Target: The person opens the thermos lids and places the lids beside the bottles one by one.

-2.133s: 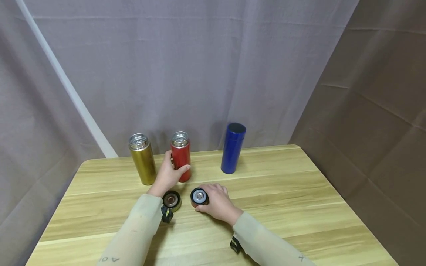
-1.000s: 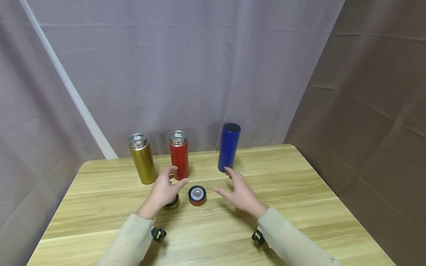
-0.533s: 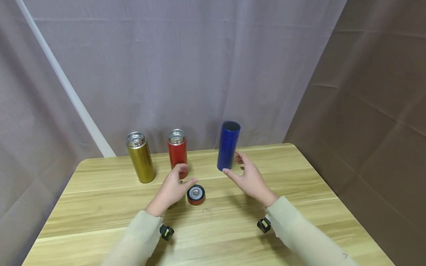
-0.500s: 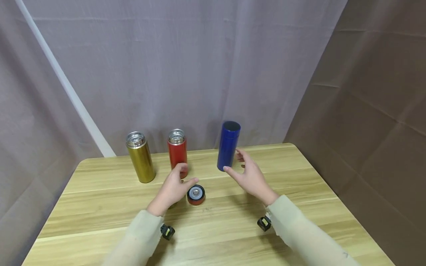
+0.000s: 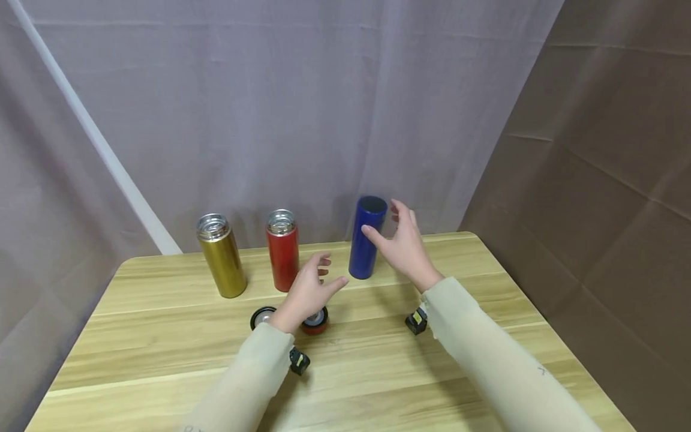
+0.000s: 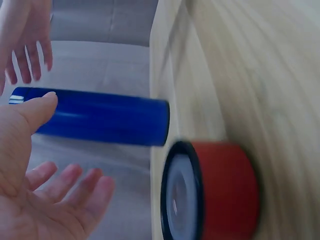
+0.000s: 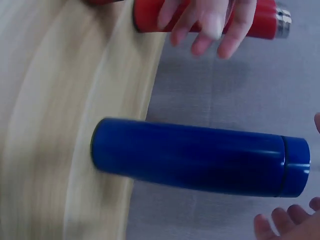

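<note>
Head view: right hand point(image 5: 403, 245), fingers apart, has risen beside the capped blue bottle point(image 5: 361, 255) (upright, far side of the table point(image 5: 162, 360)); left hand point(image 5: 306, 293), likewise spread, nears it: work apparently shifts there.

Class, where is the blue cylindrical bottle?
In the head view, the blue bottle stands right of the red cylindrical bottle, near the wooden table's back edge.

capped blue bottle point(image 5: 363, 250), standing upright

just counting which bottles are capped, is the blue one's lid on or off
On: the lid caps the blue bottle, with a seam just below it in the right wrist view.
</note>
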Action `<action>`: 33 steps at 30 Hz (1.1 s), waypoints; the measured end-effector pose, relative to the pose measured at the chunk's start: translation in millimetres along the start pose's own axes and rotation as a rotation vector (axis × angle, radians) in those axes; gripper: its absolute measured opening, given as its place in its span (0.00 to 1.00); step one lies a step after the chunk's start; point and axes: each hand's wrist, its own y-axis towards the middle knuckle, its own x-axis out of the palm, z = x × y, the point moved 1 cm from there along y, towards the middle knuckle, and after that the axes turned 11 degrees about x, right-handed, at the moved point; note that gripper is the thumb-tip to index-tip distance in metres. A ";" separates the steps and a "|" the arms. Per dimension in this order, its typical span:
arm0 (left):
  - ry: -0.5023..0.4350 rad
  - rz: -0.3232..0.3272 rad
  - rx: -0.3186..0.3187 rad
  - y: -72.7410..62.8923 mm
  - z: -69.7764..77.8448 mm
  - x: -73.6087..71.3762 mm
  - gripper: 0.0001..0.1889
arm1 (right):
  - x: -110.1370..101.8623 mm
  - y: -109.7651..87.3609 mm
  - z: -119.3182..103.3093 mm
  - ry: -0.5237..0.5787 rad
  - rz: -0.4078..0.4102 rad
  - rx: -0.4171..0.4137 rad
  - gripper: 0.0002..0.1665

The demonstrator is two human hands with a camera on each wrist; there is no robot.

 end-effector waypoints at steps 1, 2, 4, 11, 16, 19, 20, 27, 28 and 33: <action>-0.011 0.004 0.007 5.1 1.6 4.5 0.36 | 1.0 2.6 0.0 0.007 -0.008 0.021 0.58; -0.020 0.009 0.008 10.4 3.0 9.1 0.36 | 2.1 4.8 -0.1 0.018 -0.022 0.038 0.59; -0.049 0.016 0.025 21.4 5.2 18.3 0.37 | 4.6 8.2 0.6 0.048 -0.044 0.064 0.61; -0.051 -0.010 0.008 49.0 10.7 38.9 0.54 | 13.8 11.6 0.6 0.135 -0.055 0.072 0.60; -0.117 -0.041 0.012 57.6 7.4 43.9 0.57 | 18.2 11.8 -1.7 0.115 -0.031 0.041 0.59; -0.126 -0.040 0.047 56.2 4.5 45.0 0.53 | 20.0 8.5 -1.6 0.088 -0.026 0.048 0.59; -0.126 -0.033 0.068 54.5 3.3 44.6 0.51 | 21.1 6.7 -1.7 0.080 -0.025 0.044 0.58; -0.117 0.032 0.124 40.8 0.2 43.1 0.40 | 28.7 -13.2 0.2 0.100 -0.023 -0.050 0.46; -0.103 0.043 0.136 38.6 0.6 42.0 0.39 | 29.8 -17.5 -0.1 0.105 -0.028 -0.075 0.45; -0.057 0.052 0.224 24.2 8.6 30.9 0.36 | 27.4 -43.4 -9.5 0.157 -0.064 -0.174 0.42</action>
